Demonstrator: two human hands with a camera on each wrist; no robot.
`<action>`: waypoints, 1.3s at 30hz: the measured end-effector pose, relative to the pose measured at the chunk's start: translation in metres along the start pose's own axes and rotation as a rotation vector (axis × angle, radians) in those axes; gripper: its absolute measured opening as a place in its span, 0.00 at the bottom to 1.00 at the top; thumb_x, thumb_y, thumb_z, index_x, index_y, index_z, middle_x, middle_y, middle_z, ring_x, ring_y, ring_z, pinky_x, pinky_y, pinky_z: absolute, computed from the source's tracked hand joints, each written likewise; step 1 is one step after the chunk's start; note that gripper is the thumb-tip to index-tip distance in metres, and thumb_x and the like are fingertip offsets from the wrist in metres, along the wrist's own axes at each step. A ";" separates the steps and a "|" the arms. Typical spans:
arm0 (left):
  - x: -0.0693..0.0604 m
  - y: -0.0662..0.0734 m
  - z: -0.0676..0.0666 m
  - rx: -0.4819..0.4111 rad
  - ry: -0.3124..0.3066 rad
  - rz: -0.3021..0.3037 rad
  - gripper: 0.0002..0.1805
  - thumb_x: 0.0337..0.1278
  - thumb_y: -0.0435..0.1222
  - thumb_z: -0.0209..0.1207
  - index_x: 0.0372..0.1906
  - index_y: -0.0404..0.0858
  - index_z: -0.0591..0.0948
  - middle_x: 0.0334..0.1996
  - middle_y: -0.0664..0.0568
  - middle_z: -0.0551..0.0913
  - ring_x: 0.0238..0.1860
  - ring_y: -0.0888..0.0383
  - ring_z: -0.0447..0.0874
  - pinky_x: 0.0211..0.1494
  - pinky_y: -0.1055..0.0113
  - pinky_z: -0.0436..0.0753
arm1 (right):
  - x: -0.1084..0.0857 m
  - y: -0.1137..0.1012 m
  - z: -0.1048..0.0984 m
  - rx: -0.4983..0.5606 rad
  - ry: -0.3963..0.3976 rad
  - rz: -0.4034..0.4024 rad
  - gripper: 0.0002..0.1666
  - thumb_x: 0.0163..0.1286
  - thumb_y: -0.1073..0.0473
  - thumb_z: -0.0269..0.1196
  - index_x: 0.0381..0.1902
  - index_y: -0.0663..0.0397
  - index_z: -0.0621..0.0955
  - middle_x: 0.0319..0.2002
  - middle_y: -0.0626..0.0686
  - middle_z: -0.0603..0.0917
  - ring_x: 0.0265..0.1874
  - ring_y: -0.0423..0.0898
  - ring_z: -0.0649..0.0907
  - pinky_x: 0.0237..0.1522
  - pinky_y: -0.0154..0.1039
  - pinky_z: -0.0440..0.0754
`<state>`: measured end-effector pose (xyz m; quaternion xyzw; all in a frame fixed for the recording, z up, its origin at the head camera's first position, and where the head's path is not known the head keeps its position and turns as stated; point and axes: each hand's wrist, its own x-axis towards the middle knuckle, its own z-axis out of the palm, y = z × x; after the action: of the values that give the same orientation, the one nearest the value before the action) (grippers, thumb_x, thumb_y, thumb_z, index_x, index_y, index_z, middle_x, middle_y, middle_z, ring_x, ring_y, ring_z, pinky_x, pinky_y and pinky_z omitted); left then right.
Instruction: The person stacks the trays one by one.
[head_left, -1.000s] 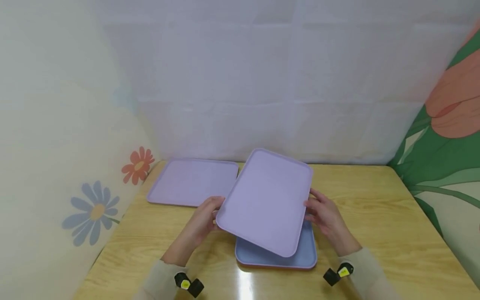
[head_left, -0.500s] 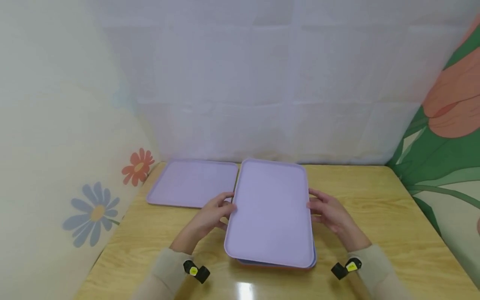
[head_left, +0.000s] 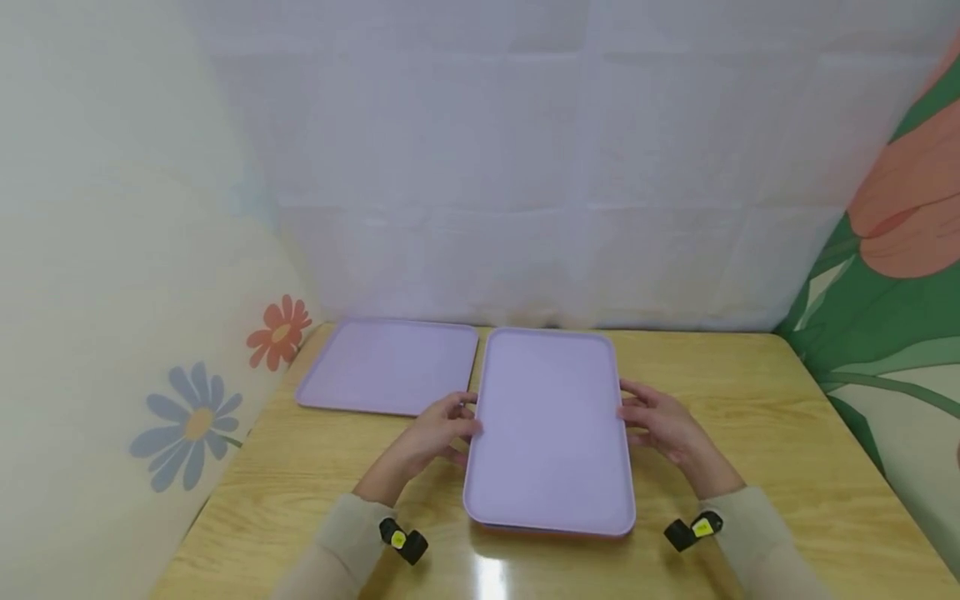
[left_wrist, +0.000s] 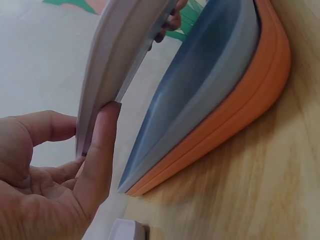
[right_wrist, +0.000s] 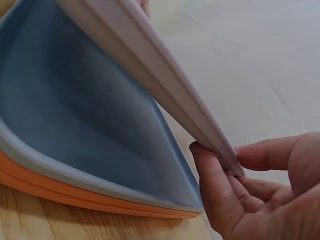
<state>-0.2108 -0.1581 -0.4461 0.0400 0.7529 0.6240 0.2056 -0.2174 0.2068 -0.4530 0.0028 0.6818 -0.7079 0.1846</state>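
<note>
A lilac tray [head_left: 551, 433] is held between my two hands in the head view. My left hand [head_left: 431, 437] pinches its left long edge, thumb at the rim and fingers beneath. The opposite edge is pinched by my right hand [head_left: 667, 429] in the same way. Both wrist views show a gap under this tray. Below it lies a blue-grey tray [left_wrist: 200, 85] stacked on an orange tray [left_wrist: 245, 107]; the head view hides nearly all of that stack. A second lilac tray [head_left: 390, 367] lies flat on the table, left of the stack.
The wooden table [head_left: 735, 400] runs back to a white cloth [head_left: 450, 167]. A wall with painted flowers [head_left: 198, 423] borders the left side, and a wall with a large flower and leaves [head_left: 900, 325] stands at the right.
Both hands have lowered the lilac tray and turned it from a slant to line up over the stack. The blue-grey tray, visible beneath before, is now covered in the head view.
</note>
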 end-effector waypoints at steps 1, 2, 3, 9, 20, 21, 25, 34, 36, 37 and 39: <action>0.001 0.000 0.000 0.004 0.003 -0.003 0.33 0.62 0.31 0.60 0.71 0.29 0.65 0.44 0.42 0.75 0.40 0.52 0.80 0.34 0.54 0.89 | 0.000 0.000 0.000 -0.007 0.005 0.003 0.41 0.74 0.69 0.56 0.79 0.68 0.53 0.49 0.54 0.81 0.42 0.43 0.84 0.43 0.42 0.88; 0.001 -0.001 0.001 0.006 0.004 -0.004 0.33 0.61 0.30 0.60 0.71 0.29 0.65 0.44 0.42 0.74 0.41 0.52 0.81 0.34 0.54 0.89 | 0.000 0.001 0.000 -0.013 0.010 0.005 0.41 0.74 0.69 0.56 0.78 0.68 0.53 0.50 0.55 0.81 0.42 0.43 0.84 0.42 0.43 0.88; 0.002 -0.001 0.001 0.010 0.003 -0.003 0.33 0.61 0.30 0.60 0.71 0.29 0.65 0.44 0.41 0.74 0.41 0.51 0.81 0.35 0.54 0.89 | 0.000 0.001 0.000 -0.020 0.014 0.007 0.40 0.74 0.68 0.56 0.78 0.68 0.53 0.51 0.57 0.81 0.42 0.43 0.84 0.42 0.43 0.88; 0.003 0.000 0.005 0.017 -0.015 0.009 0.38 0.59 0.29 0.60 0.74 0.30 0.61 0.46 0.41 0.72 0.38 0.51 0.82 0.34 0.53 0.89 | 0.001 0.002 -0.001 -0.034 0.043 0.015 0.40 0.73 0.67 0.57 0.78 0.68 0.55 0.53 0.59 0.79 0.40 0.43 0.84 0.40 0.42 0.87; 0.007 0.000 0.004 0.029 0.010 -0.013 0.38 0.60 0.30 0.59 0.75 0.34 0.62 0.48 0.40 0.73 0.44 0.50 0.80 0.33 0.55 0.88 | 0.002 0.002 0.001 -0.031 0.063 0.008 0.40 0.72 0.68 0.58 0.77 0.68 0.57 0.46 0.51 0.80 0.38 0.43 0.83 0.37 0.42 0.86; 0.007 -0.001 0.004 0.033 0.008 -0.012 0.37 0.61 0.30 0.59 0.76 0.34 0.62 0.48 0.40 0.73 0.44 0.50 0.79 0.33 0.55 0.88 | 0.002 0.002 0.002 -0.034 0.062 0.007 0.40 0.72 0.68 0.58 0.77 0.68 0.57 0.46 0.52 0.79 0.38 0.43 0.83 0.37 0.42 0.86; 0.006 -0.001 0.003 0.039 -0.009 0.000 0.37 0.62 0.30 0.58 0.75 0.33 0.62 0.48 0.40 0.73 0.44 0.50 0.79 0.33 0.56 0.88 | 0.002 0.003 0.003 -0.046 0.073 0.017 0.39 0.71 0.68 0.58 0.77 0.68 0.58 0.47 0.54 0.79 0.38 0.44 0.83 0.37 0.42 0.86; 0.008 -0.002 0.002 0.028 -0.002 -0.015 0.36 0.62 0.29 0.58 0.76 0.32 0.62 0.49 0.39 0.73 0.45 0.49 0.80 0.35 0.54 0.89 | 0.003 0.000 0.005 -0.079 0.081 0.024 0.39 0.70 0.69 0.58 0.76 0.69 0.59 0.50 0.59 0.79 0.38 0.44 0.83 0.37 0.42 0.86; 0.008 -0.002 0.002 0.031 -0.003 -0.021 0.36 0.62 0.29 0.57 0.75 0.32 0.62 0.48 0.39 0.73 0.44 0.49 0.80 0.35 0.54 0.89 | 0.002 0.000 0.005 -0.088 0.078 0.025 0.40 0.70 0.69 0.58 0.76 0.69 0.58 0.51 0.61 0.78 0.39 0.44 0.82 0.37 0.43 0.86; 0.008 -0.002 0.002 0.033 -0.004 -0.024 0.36 0.62 0.29 0.57 0.75 0.32 0.62 0.48 0.39 0.73 0.44 0.49 0.80 0.35 0.54 0.89 | 0.002 0.000 0.005 -0.092 0.083 0.031 0.39 0.70 0.69 0.58 0.76 0.69 0.59 0.52 0.62 0.78 0.39 0.44 0.82 0.37 0.43 0.86; 0.009 -0.003 0.003 0.035 -0.002 -0.031 0.36 0.62 0.28 0.57 0.75 0.31 0.62 0.48 0.39 0.73 0.44 0.49 0.80 0.35 0.55 0.89 | 0.002 0.001 0.005 -0.107 0.084 0.036 0.39 0.71 0.69 0.58 0.76 0.69 0.58 0.54 0.64 0.77 0.40 0.45 0.82 0.38 0.43 0.86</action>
<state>-0.2175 -0.1532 -0.4516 0.0325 0.7639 0.6075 0.2153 -0.2183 0.2017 -0.4544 0.0349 0.7257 -0.6661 0.1685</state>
